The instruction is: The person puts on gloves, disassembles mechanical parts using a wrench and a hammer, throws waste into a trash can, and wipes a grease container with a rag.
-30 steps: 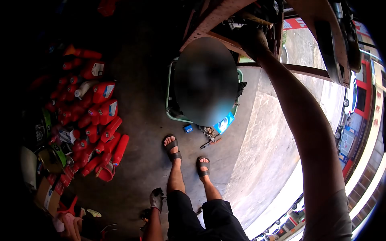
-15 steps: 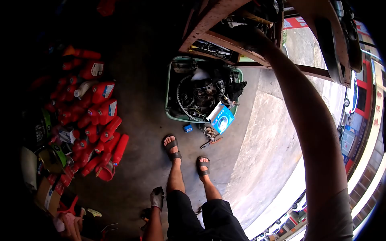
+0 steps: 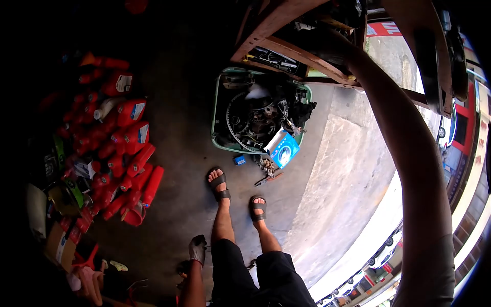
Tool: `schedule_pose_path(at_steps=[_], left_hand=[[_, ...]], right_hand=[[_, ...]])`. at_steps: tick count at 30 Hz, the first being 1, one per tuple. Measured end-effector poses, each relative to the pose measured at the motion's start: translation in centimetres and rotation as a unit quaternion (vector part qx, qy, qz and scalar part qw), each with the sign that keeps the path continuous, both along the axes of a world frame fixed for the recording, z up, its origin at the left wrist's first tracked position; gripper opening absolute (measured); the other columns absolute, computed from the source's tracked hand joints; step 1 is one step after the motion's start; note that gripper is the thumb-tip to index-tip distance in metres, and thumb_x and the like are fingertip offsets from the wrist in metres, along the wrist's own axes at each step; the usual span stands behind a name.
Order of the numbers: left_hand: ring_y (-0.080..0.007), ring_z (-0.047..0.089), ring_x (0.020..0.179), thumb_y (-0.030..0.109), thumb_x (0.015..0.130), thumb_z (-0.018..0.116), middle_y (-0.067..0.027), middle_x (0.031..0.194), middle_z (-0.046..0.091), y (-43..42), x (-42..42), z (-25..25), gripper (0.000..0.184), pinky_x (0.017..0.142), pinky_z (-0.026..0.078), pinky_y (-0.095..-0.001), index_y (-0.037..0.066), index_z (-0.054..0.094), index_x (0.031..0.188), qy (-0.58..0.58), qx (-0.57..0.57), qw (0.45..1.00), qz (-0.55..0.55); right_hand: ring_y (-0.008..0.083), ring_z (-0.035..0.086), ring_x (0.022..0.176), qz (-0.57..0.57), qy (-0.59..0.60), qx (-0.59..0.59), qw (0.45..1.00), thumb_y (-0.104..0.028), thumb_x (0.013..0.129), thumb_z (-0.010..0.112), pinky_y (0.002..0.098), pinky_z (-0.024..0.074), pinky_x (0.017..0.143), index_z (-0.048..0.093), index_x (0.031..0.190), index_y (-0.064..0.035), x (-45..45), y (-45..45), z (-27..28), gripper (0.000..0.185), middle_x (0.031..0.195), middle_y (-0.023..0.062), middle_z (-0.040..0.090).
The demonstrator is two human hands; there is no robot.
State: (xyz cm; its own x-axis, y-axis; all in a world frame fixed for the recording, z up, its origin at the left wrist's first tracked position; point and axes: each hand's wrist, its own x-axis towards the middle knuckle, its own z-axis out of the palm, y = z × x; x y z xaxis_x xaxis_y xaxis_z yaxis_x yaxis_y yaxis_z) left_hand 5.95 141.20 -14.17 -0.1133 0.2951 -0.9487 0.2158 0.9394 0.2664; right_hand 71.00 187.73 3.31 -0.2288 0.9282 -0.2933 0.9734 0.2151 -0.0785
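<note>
My left hand, in a grey glove with dark fingertips, hangs low beside my left leg. Its fingers look curled; whatever they may hold is too small and dark to name. My right arm stretches up into a brown metal rack, where deep shadow hides the hand and its fingers. A tray of tools lies on a lower level of the rack. Below the rack stands a green bin full of dark machine parts, with an open blue-and-white box at its near corner.
On the floor near the bin lie a small blue box, metal bits and pliers. Many red bottles are heaped at the left, above a cardboard box. Another person's legs show at lower left.
The blur that covered the bin a second ago is gone, and the blue-and-white box shows fully. My right hand has sunk into the rack's shadow. My left hand has barely moved.
</note>
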Motion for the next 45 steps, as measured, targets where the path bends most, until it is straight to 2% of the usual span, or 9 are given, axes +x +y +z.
schedule_pose_path(at_steps=[9,16,27,29,30,32,36,39,45], left_hand=[[-0.0135,0.057,0.074,0.013,0.090,0.058,-0.0035,0.093,0.062,0.4,2.1,0.7,0.024,0.060,0.046,-0.0284,0.006,0.061,0.112,-0.009,-0.025,0.999,0.021],[-0.0129,0.057,0.073,0.016,0.090,0.058,-0.0033,0.090,0.063,-0.3,0.2,0.1,0.023,0.058,0.046,-0.0277,0.006,0.062,0.110,0.000,-0.010,1.000,0.017],[-0.0126,0.057,0.073,0.018,0.090,0.059,-0.0020,0.090,0.063,-0.5,-0.2,0.6,0.021,0.059,0.045,-0.0274,0.007,0.063,0.107,-0.005,-0.017,0.999,0.028],[-0.0126,0.057,0.074,0.018,0.090,0.059,-0.0019,0.090,0.063,-0.5,-0.2,0.5,0.021,0.059,0.045,-0.0274,0.007,0.063,0.107,-0.005,-0.021,0.999,0.028],[-0.0126,0.057,0.074,0.018,0.090,0.059,-0.0018,0.091,0.063,-0.4,-0.2,0.5,0.021,0.060,0.045,-0.0276,0.007,0.063,0.107,-0.008,-0.023,0.999,0.039],[-0.0126,0.056,0.074,0.018,0.090,0.059,-0.0016,0.091,0.063,-0.4,-0.5,0.2,0.021,0.060,0.045,-0.0278,0.008,0.063,0.108,-0.011,-0.026,0.998,0.051],[-0.0131,0.056,0.072,0.017,0.090,0.059,-0.0025,0.090,0.062,-1.9,-1.8,0.7,0.021,0.059,0.045,-0.0272,0.006,0.063,0.107,-0.017,-0.042,0.996,0.079],[-0.0136,0.056,0.071,0.017,0.090,0.057,-0.0035,0.089,0.062,-3.3,-2.8,0.8,0.022,0.059,0.045,-0.0270,0.005,0.063,0.108,-0.014,-0.052,0.994,0.093],[-0.0145,0.058,0.074,0.016,0.090,0.056,-0.0046,0.094,0.063,-2.3,-1.4,-1.0,0.025,0.062,0.047,-0.0292,0.005,0.062,0.112,-0.016,-0.035,0.998,0.040]], right_hand=[[0.0236,0.067,0.089,0.080,-0.220,0.040,0.971,-0.014,0.085,0.058,0.0342,0.0550,0.073,0.060,0.111,-0.0042,2.2,0.2,-2.5,0.028,0.100,0.0147,0.067],[0.0302,0.064,0.095,-0.065,0.198,0.008,0.978,-0.025,0.092,0.054,0.0389,0.0548,0.081,0.049,0.129,-0.0081,3.0,-0.7,2.1,0.041,0.112,0.0143,0.064],[0.0203,0.060,0.106,-0.360,0.550,-0.090,0.748,-0.015,0.087,0.063,0.0299,0.0523,0.090,0.047,0.128,-0.0010,3.7,-2.6,1.0,0.046,0.118,0.0093,0.059],[0.0239,0.059,0.107,-0.132,0.159,0.032,0.978,-0.013,0.087,0.062,0.0315,0.0526,0.087,0.049,0.126,-0.0005,3.8,-2.2,0.4,0.043,0.117,0.0103,0.060],[0.0239,0.059,0.107,-0.132,0.159,0.032,0.978,-0.013,0.087,0.062,0.0315,0.0526,0.087,0.049,0.126,-0.0005,4.6,-1.8,-0.3,0.043,0.117,0.0103,0.060],[0.0264,0.059,0.106,0.100,-0.248,0.083,0.960,-0.010,0.086,0.060,0.0332,0.0527,0.084,0.053,0.122,-0.0009,5.2,-1.3,-1.4,0.038,0.115,0.0111,0.061],[0.0247,0.059,0.106,0.089,-0.131,0.135,0.978,-0.011,0.084,0.060,0.0333,0.0526,0.082,0.057,0.117,-0.0022,3.5,-2.2,-2.5,0.035,0.114,0.0124,0.061],[0.0234,0.062,0.101,0.190,-0.339,0.090,0.917,-0.012,0.084,0.060,0.0340,0.0534,0.078,0.061,0.113,-0.0035,2.1,-2.9,-2.2,0.030,0.109,0.0134,0.064],[0.0338,0.066,0.090,-0.101,-0.144,0.103,0.979,-0.017,0.083,0.055,0.0449,0.0533,0.076,0.065,0.103,-0.0038,0.4,-2.9,-2.6,0.025,0.099,0.0201,0.066]])
